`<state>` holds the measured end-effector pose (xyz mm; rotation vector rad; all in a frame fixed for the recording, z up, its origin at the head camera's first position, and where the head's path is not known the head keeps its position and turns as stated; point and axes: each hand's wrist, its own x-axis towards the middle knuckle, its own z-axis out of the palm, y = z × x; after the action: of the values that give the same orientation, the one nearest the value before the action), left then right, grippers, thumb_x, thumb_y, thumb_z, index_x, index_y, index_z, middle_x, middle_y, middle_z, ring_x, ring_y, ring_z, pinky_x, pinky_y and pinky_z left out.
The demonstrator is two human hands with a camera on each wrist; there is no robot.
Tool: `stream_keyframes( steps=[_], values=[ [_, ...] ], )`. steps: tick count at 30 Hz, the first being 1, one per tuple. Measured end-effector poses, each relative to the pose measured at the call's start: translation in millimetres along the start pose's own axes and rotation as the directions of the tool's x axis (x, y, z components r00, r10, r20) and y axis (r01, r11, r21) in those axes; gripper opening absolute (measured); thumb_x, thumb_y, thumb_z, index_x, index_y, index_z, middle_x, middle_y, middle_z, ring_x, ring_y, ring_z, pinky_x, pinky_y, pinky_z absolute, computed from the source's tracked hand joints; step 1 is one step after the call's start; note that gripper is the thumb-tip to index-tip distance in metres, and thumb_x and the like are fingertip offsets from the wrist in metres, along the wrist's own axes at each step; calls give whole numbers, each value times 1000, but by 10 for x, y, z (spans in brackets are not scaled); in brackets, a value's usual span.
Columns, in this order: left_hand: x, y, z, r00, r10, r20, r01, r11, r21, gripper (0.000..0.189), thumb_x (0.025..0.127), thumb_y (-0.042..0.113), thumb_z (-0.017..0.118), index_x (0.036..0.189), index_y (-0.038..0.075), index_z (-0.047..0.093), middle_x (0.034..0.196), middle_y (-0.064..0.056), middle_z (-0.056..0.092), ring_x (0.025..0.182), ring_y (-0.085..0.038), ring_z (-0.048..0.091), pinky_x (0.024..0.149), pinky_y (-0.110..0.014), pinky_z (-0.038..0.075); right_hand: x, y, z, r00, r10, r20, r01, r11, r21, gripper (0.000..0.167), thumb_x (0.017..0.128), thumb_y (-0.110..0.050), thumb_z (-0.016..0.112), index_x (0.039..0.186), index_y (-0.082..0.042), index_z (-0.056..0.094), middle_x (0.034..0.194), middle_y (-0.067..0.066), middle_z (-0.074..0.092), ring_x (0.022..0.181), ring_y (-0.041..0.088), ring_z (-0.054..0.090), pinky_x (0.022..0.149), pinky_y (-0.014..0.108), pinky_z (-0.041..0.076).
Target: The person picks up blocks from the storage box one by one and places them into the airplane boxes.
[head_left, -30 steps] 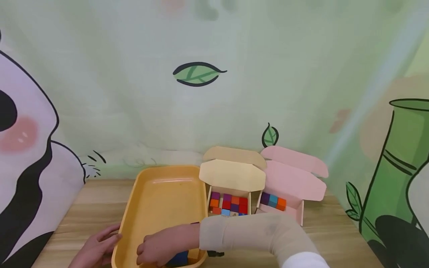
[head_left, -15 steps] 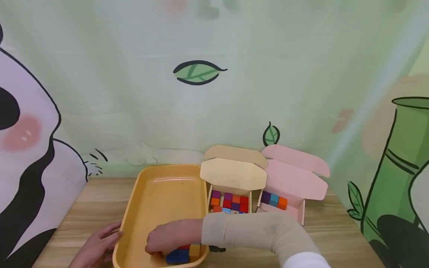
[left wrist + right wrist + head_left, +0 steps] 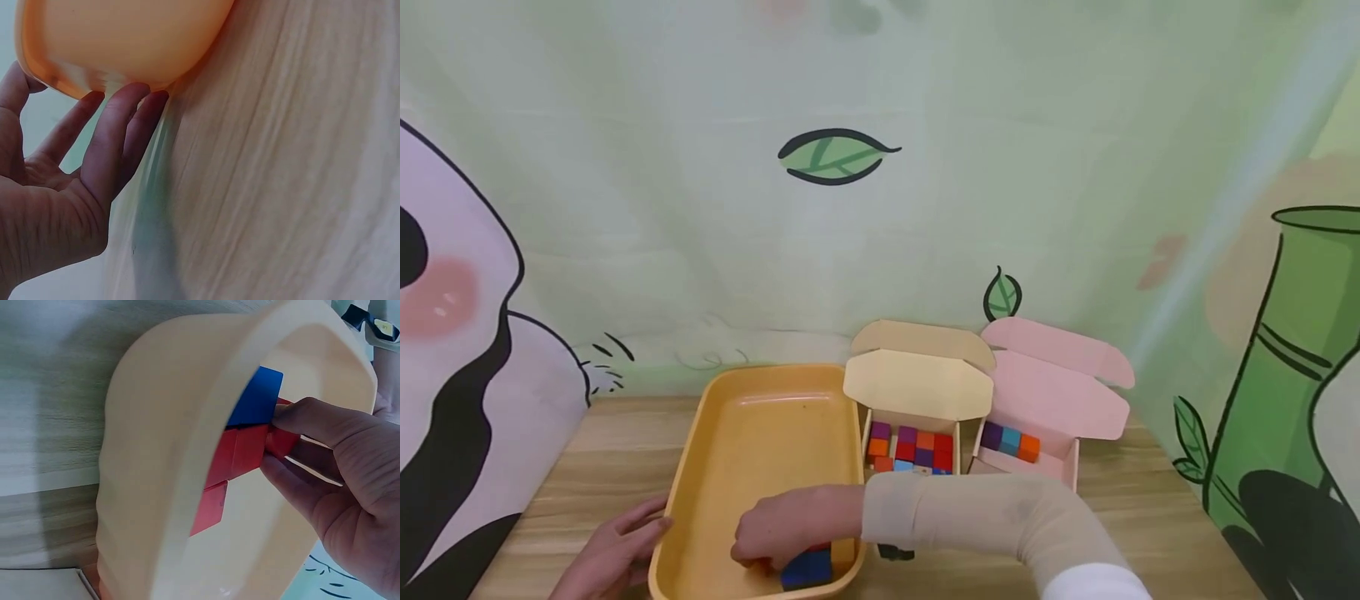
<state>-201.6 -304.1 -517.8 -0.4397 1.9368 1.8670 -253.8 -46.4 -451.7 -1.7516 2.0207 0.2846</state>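
Note:
My left hand [image 3: 613,550] is at the left side of the yellow-orange tray [image 3: 760,442], its fingertips touching the outer wall just under the rim, as the left wrist view shows. Inside the tray's near end, my right hand [image 3: 797,525] pinches a red block [image 3: 282,441] between thumb and fingers. The pinched block sits against a row of red blocks [image 3: 249,450] and a blue block [image 3: 259,397] along the tray wall in the right wrist view. An orange-yellow block [image 3: 844,552] lies beside the blue ones in the head view, partly hidden by my right wrist.
Right of the tray stands an open cream box [image 3: 917,383] holding several coloured cubes. Beside it, an open pink box [image 3: 1060,392] contains a row of purple, blue and orange cubes [image 3: 1011,441]. My right forearm crosses in front of both. A wood-grain table [image 3: 1150,533] lies beneath.
My right hand has moved rightward inside the tray, closer to the blocks at the near right corner. The left hand stays at the tray's left side.

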Motion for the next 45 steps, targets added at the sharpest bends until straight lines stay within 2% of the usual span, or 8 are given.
stream_keyframes(
  steps=[6, 13, 24, 30, 34, 38, 41, 45],
  values=[
    [-22, -11, 4, 1000, 2, -26, -2, 1000, -2, 82, 101, 32, 65, 158, -6, 21, 125, -26, 67, 101, -31, 71, 83, -54, 60, 43, 6, -6, 999, -49, -14, 47, 994, -95, 15, 100, -18, 68, 114, -21, 69, 98, -9, 59, 84, 5, 50, 75, 9, 38],
    [-17, -16, 53, 998, 10, -58, -11, 1000, -12, 78, 102, 27, 64, 158, -6, 22, 127, -24, 66, 100, -28, 71, 82, -53, 60, 82, -15, -45, 991, -130, 17, 130, 957, -258, 18, 96, -19, 70, 114, -18, 66, 99, -8, 59, 88, 7, 53, 83, 13, 39],
    [-51, -54, 51, 998, 26, -61, -27, 1000, -5, 78, 102, 28, 63, 159, -5, 21, 125, -20, 68, 99, -24, 71, 82, -50, 61, 147, -76, -28, 990, -119, 73, 131, 973, -189, 18, 100, -14, 66, 117, -17, 67, 98, -7, 63, 85, 7, 50, 78, 11, 39],
    [-78, -62, 54, 997, 46, -66, -46, 999, -2, 75, 102, 26, 63, 158, -5, 24, 131, -20, 65, 100, -24, 71, 82, -48, 61, 224, -68, -90, 994, -86, 65, 100, 960, -263, 18, 101, -14, 63, 118, -18, 63, 95, -7, 61, 84, 9, 51, 74, 14, 39],
    [-63, -57, 57, 996, 73, -58, -73, 997, -3, 73, 102, 26, 63, 158, -4, 26, 137, -21, 61, 101, -23, 70, 82, -47, 61, 298, 45, -154, 995, -64, 80, 78, 979, -186, 25, 99, -14, 67, 123, -20, 62, 99, -8, 64, 88, 7, 54, 79, 12, 42],
    [-47, -48, 61, 996, 74, -39, -74, 997, -4, 74, 102, 26, 63, 159, -3, 25, 138, -22, 60, 102, -23, 70, 83, -48, 61, 354, 166, -176, 983, -97, 154, 121, 981, -150, 46, 96, -17, 73, 138, -27, 59, 126, -9, 62, 109, 7, 52, 98, 10, 39],
    [-50, -49, 53, 996, 66, -52, -66, 998, -4, 75, 102, 26, 65, 158, -3, 26, 136, -20, 62, 101, -23, 71, 82, -48, 61, 389, 216, -189, 971, -131, 199, 167, 970, -174, 49, 95, -17, 74, 141, -30, 60, 142, -8, 55, 124, 7, 48, 106, 12, 35],
    [-64, -51, 43, 996, 67, -59, -67, 998, -6, 73, 101, 26, 65, 157, -3, 29, 127, -18, 67, 98, -23, 71, 81, -47, 62, 414, 262, -192, 964, -171, 203, 215, 952, -218, 30, 98, -14, 69, 126, -24, 71, 126, -4, 64, 112, 10, 53, 95, 14, 41]
  ],
)
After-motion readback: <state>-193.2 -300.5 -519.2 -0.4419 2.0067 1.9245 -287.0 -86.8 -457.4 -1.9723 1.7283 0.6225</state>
